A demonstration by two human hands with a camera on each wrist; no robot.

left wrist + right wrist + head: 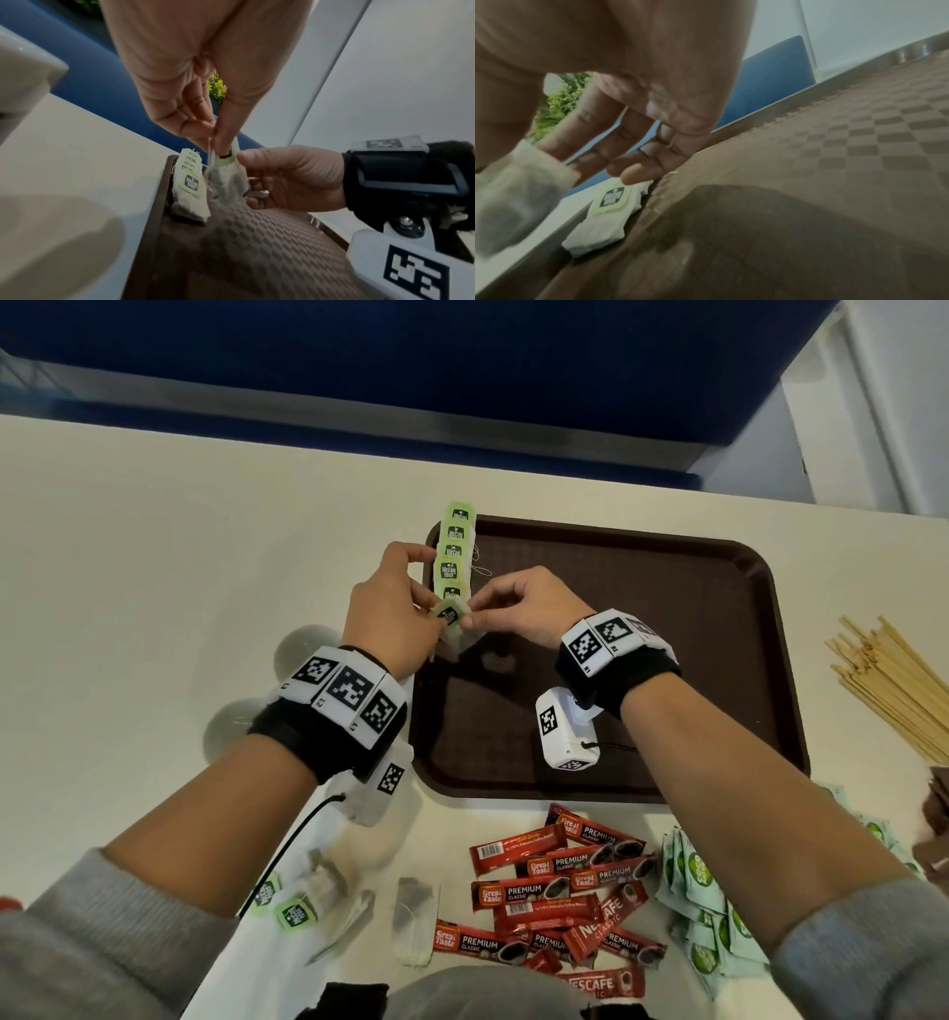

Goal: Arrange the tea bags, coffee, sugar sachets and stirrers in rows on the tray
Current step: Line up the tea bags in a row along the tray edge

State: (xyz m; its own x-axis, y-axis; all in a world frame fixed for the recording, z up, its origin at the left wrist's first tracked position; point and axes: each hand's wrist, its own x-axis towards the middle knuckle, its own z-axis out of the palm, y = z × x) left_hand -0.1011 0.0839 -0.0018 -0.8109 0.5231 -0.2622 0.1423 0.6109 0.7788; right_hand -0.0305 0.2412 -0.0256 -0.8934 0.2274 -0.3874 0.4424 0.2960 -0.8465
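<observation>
Fingers [221, 130] of the left hand [390, 613] pinch the green tag and string of a tea bag [228, 182], and the right hand [518, 608] nips the same bag from the other side, thumb and forefinger closed on its top edge while the other fingers curl loosely. The bag hangs between both hands, just above the left rim of the tray.

Widest thing in view is the pale counter [154, 546]. On it sits the brown tray [667, 618], its textured floor bare across the middle and right. Along its left edge runs a row of tea bags [453, 552], overlapping one another, green tags up, the far end poking past the rim.

Near the front edge of the counter lies a heap of red coffee sticks [560, 901], jumbled and crossing. To its right, a pile of pale green sachets [703, 906]. Far right, a bundle of wooden stirrers [888, 680] lies beside the tray. Front left, a few loose tea bags [411, 922] lie on the counter, two showing green tags.
</observation>
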